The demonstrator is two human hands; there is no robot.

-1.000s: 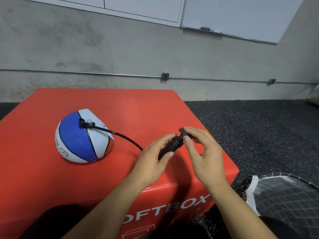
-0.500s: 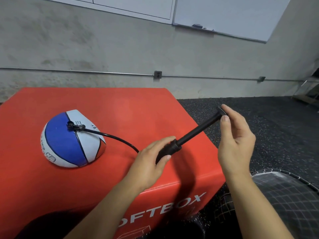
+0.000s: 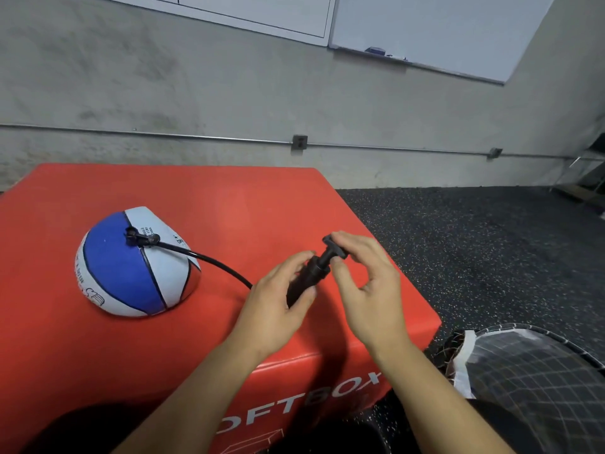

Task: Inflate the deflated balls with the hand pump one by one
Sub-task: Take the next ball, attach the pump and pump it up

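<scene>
ball (image 3: 136, 263) sits half collapsed on the red surface (image 3: 229, 204), a blue and white dome with its underside caved in, well to the left of both hands, and the step in hand looks like pumping air into it stroke by stroke

left hand (image 3: 275, 303) makes the holding grip, fingers and thumb curled round the black barrel of the hand pump (image 3: 306, 278), which tilts up and to the right. right hand (image 3: 366, 286) makes the working grip, fingertips pinching the small t-handle (image 3: 334, 249) at the top of the plunger, and the handle stands just off the barrel, so the plunger looks almost fully pushed in

from the barrel's lower end a black hose (image 3: 212, 260) runs left across the surface in a loose curve to the needle fitting (image 3: 140, 239), which is seated at the valve near the top of the ball

to do this well, i would judge: hold the barrel steady so only the plunger travels, pull the handle out along the barrel's own line, then drive it fully home. keep slack in the hose, since a tug could drag the light ball or work the needle loose. nothing holds the ball down, so watch it does not slide or tip, and judge progress by the dome filling out

beside the surface, lower right, lies a black mesh bag (image 3: 530, 381) on the speckled floor
</scene>
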